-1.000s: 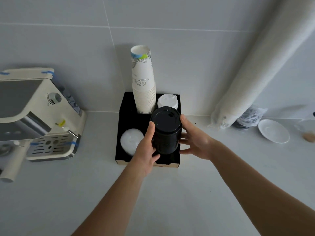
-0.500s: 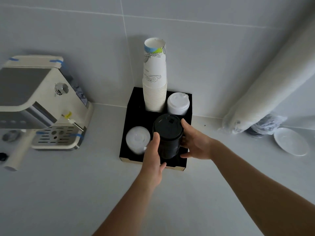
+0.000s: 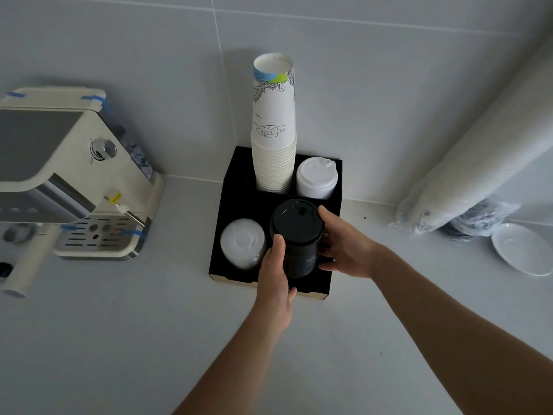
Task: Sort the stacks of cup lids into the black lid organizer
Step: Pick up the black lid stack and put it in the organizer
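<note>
The black lid organizer [image 3: 236, 187] stands against the wall. Both hands hold a stack of black lids [image 3: 296, 235] upright in its front right compartment; how deep it sits is hidden. My left hand [image 3: 275, 274] presses the stack's near left side. My right hand [image 3: 344, 244] wraps its right side. A stack of clear lids [image 3: 243, 244] fills the front left compartment. A stack of white lids [image 3: 316, 178] sits in the back right compartment. A tall stack of paper cups [image 3: 273, 130] rises from the back left one.
A cream espresso machine [image 3: 71, 181] stands at the left with its portafilter handle [image 3: 27, 265] sticking out. At the right, a long sleeve of paper cups in plastic [image 3: 484, 151] leans on the wall beside a bagged dark stack [image 3: 478, 217] and a white saucer [image 3: 520, 248].
The black lid stack has gone lower into the front right compartment with both hands still on it. The view has shifted, so everything sits further right in the frame.
</note>
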Motion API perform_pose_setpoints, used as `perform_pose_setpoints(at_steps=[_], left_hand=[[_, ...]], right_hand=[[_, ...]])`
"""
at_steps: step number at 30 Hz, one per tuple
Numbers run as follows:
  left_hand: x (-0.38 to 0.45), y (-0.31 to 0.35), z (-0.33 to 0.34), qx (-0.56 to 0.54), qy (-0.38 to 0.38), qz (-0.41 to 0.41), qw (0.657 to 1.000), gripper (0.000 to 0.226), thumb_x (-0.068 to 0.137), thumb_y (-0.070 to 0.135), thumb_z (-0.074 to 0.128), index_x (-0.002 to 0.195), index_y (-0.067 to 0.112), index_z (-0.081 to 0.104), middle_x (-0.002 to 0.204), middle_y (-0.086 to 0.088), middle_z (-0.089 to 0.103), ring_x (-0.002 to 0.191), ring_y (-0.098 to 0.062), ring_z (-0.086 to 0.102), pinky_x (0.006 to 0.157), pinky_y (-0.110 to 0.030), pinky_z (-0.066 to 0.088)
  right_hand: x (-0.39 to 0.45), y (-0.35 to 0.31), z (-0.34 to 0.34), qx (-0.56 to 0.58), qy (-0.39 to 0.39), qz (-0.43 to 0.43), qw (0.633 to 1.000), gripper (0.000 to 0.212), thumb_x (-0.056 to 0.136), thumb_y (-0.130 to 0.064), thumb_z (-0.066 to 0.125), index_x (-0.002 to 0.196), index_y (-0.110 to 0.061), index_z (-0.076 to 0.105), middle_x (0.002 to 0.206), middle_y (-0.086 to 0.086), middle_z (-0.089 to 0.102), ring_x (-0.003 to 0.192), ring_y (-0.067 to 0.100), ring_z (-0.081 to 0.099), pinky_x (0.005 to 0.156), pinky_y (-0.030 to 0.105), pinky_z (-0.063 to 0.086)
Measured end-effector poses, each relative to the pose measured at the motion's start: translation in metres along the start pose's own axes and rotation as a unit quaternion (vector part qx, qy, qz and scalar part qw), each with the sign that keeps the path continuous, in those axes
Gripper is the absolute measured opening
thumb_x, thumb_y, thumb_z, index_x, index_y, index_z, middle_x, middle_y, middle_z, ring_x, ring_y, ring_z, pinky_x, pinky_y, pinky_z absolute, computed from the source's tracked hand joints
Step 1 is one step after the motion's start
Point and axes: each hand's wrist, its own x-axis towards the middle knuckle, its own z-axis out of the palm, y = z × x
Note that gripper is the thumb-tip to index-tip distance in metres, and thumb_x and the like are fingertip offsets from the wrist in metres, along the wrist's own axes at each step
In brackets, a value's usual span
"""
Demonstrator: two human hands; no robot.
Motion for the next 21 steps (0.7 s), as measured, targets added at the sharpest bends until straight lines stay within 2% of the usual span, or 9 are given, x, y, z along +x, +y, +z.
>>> perform_pose_setpoints(at_steps=[2, 4, 7, 9, 11, 13, 15, 17, 21], left_hand=[[0.002, 0.001, -0.001, -0.006, -0.003, -0.01, 1.0, 0.059, 0.079, 0.071, 0.052, 0.13, 0.041, 0.048, 0.144, 0.002, 0.047, 0.14, -0.022, 0.037, 0.116, -0.053, 0.024], [0.004, 0.001, -0.004, -0.007, -0.006, -0.02, 1.0, 0.062, 0.083, 0.069, 0.05, 0.137, 0.038, 0.046, 0.146, 0.0, 0.046, 0.143, -0.023, 0.035, 0.118, -0.051, 0.022], [0.007, -0.001, -0.007, -0.001, -0.011, -0.02, 1.0, 0.037, 0.087, 0.064, 0.05, 0.116, 0.042, 0.053, 0.125, 0.006, 0.053, 0.133, -0.017, 0.041, 0.116, -0.046, 0.024], [0.01, -0.003, -0.007, 0.008, -0.011, -0.017, 1.0, 0.02, 0.088, 0.061, 0.049, 0.095, 0.043, 0.053, 0.102, 0.015, 0.054, 0.117, -0.013, 0.045, 0.112, -0.042, 0.028], [0.013, -0.003, -0.009, 0.023, -0.007, -0.016, 1.0, 0.018, 0.088, 0.061, 0.05, 0.091, 0.044, 0.054, 0.096, 0.018, 0.054, 0.111, -0.012, 0.046, 0.111, -0.04, 0.03], [0.012, -0.001, -0.012, 0.038, -0.014, -0.021, 0.999, 0.029, 0.086, 0.063, 0.052, 0.107, 0.044, 0.058, 0.11, 0.015, 0.056, 0.121, -0.016, 0.048, 0.113, -0.043, 0.031], [0.013, 0.0, -0.017, 0.057, -0.014, -0.025, 0.998, 0.053, 0.085, 0.062, 0.055, 0.132, 0.037, 0.052, 0.13, 0.008, 0.051, 0.134, -0.022, 0.045, 0.114, -0.046, 0.032], [0.013, 0.006, -0.022, 0.086, -0.018, -0.02, 0.996, 0.055, 0.086, 0.06, 0.056, 0.135, 0.035, 0.049, 0.137, 0.005, 0.05, 0.133, -0.024, 0.047, 0.111, -0.046, 0.037], [0.017, 0.024, -0.03, 0.161, -0.017, 0.046, 0.986, 0.049, 0.088, 0.058, 0.054, 0.131, 0.034, 0.051, 0.13, 0.007, 0.054, 0.121, -0.02, 0.054, 0.099, -0.04, 0.046]], right_hand=[[0.006, 0.003, 0.003, 0.004, 0.014, 0.0, 1.0, 0.081, 0.074, -0.078, 0.054, 0.139, -0.03, 0.055, 0.145, -0.003, 0.055, 0.133, 0.02, 0.049, 0.112, 0.046, 0.035], [0.008, 0.007, 0.008, 0.001, 0.021, -0.001, 1.0, 0.075, 0.079, -0.078, 0.05, 0.137, -0.031, 0.057, 0.14, -0.005, 0.059, 0.127, 0.016, 0.054, 0.098, 0.037, 0.043], [0.006, 0.012, 0.014, 0.004, 0.028, 0.0, 1.0, 0.075, 0.079, -0.076, 0.046, 0.137, -0.03, 0.057, 0.132, -0.007, 0.062, 0.116, 0.009, 0.057, 0.083, 0.03, 0.044], [0.007, 0.016, 0.013, 0.008, 0.03, -0.003, 1.0, 0.081, 0.071, -0.078, 0.05, 0.137, -0.03, 0.056, 0.133, -0.007, 0.061, 0.118, 0.01, 0.056, 0.095, 0.034, 0.04], [0.009, 0.018, 0.012, 0.01, 0.036, -0.004, 0.999, 0.085, 0.067, -0.078, 0.053, 0.136, -0.03, 0.057, 0.135, -0.006, 0.061, 0.124, 0.013, 0.054, 0.108, 0.039, 0.035], [0.01, 0.018, 0.01, 0.014, 0.048, -0.008, 0.999, 0.083, 0.068, -0.078, 0.055, 0.135, -0.03, 0.058, 0.136, -0.006, 0.061, 0.127, 0.015, 0.053, 0.115, 0.043, 0.03], [0.01, 0.018, 0.01, 0.012, 0.058, -0.023, 0.998, 0.066, 0.078, -0.074, 0.052, 0.13, -0.033, 0.06, 0.129, -0.01, 0.065, 0.121, 0.011, 0.057, 0.114, 0.045, 0.033], [0.007, 0.02, 0.011, -0.006, 0.082, -0.042, 0.996, 0.051, 0.087, -0.068, 0.051, 0.127, -0.037, 0.06, 0.124, -0.014, 0.067, 0.116, 0.008, 0.059, 0.11, 0.048, 0.037], [0.002, 0.027, 0.01, -0.041, 0.131, -0.091, 0.986, 0.048, 0.091, -0.059, 0.054, 0.134, -0.038, 0.056, 0.132, -0.012, 0.064, 0.122, 0.012, 0.058, 0.099, 0.048, 0.049]])
